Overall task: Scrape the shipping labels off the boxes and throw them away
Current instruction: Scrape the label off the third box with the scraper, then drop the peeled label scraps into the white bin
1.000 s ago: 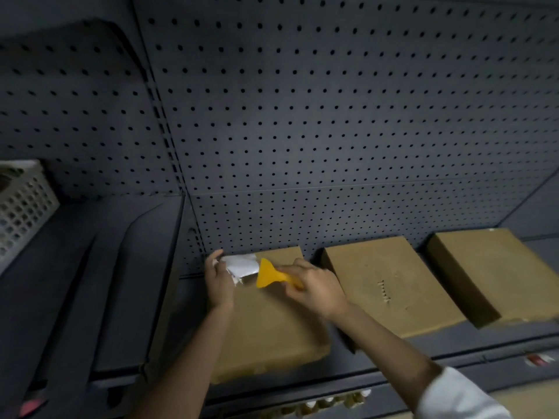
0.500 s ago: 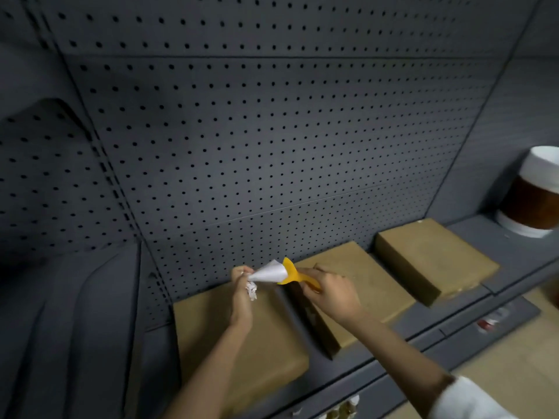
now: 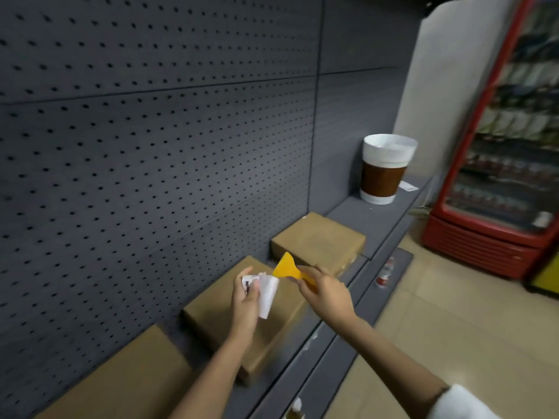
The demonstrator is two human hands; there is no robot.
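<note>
The left hand [image 3: 245,300] has its fingers curled around a crumpled white paper shipping label [image 3: 266,293], lifted clear above the middle flat brown cardboard box [image 3: 230,325]. The right hand [image 3: 325,293] pinches the handle of a yellow plastic scraper [image 3: 286,265], its blade touching the label. The sticky label could cling to the blade or fingers on release, missing the white-and-brown bin [image 3: 384,169] at two o'clock.

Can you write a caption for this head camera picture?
Left hand holds peeled label; right hand holds yellow scraper.
</note>
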